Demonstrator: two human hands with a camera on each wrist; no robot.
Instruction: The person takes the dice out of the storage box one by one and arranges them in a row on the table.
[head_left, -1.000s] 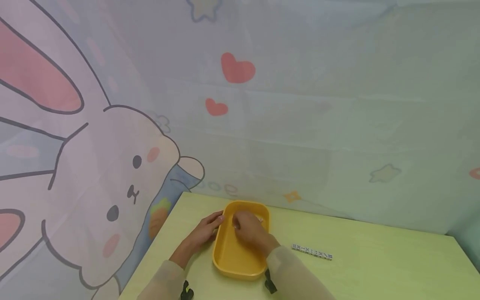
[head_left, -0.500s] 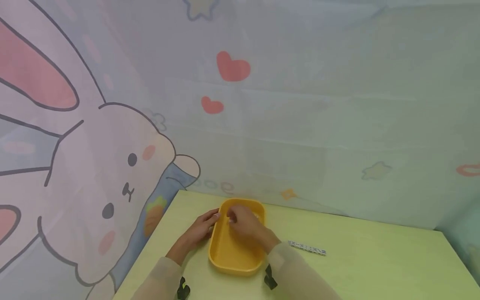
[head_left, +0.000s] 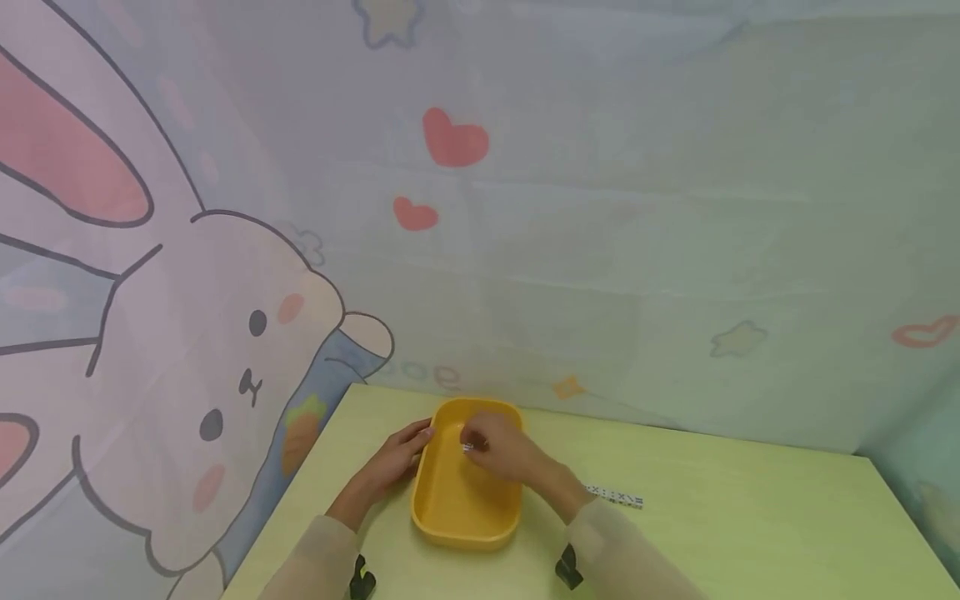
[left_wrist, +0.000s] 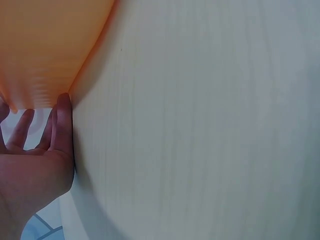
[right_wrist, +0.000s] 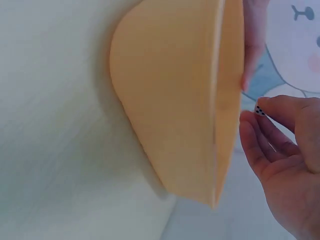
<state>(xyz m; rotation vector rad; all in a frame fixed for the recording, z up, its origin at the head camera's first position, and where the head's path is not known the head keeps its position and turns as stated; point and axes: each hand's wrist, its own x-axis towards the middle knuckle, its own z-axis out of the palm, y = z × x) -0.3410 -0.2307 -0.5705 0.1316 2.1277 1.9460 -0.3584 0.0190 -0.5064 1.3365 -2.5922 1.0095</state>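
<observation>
Right hand (head_left: 498,446) pinches one small white die (head_left: 468,447) between thumb and fingertips, over the yellow tray (head_left: 467,543). Right wrist view puts the die above rim level, clear of the tray wall, dark pips showing on the face toward the camera. Left hand (head_left: 393,458) is at the tray's left side, fingers fairly straight and touching the outside; can't tell how hard it presses. Tray sits flat on the table (head_left: 720,517). Row of dice (head_left: 621,497) lies on the table to the right of the tray, its left end cut off by the right forearm (head_left: 562,492). Can't tell if more dice lie in the tray behind the right hand.

Risks, my read:
- Die slips: tiny part, fingertip-only grip, any roll of the thumb could turn it or drop it into the tray
- Row gets knocked: forearm and loose sleeve (head_left: 626,554) pass near its left end, a low sweep right could scatter it; real clearance not visible
- Tray shifts: left hand looks like light side contact, so a bump on the rim could slide it
- Hand catches the right rim if it moves sideways without lifting
</observation>
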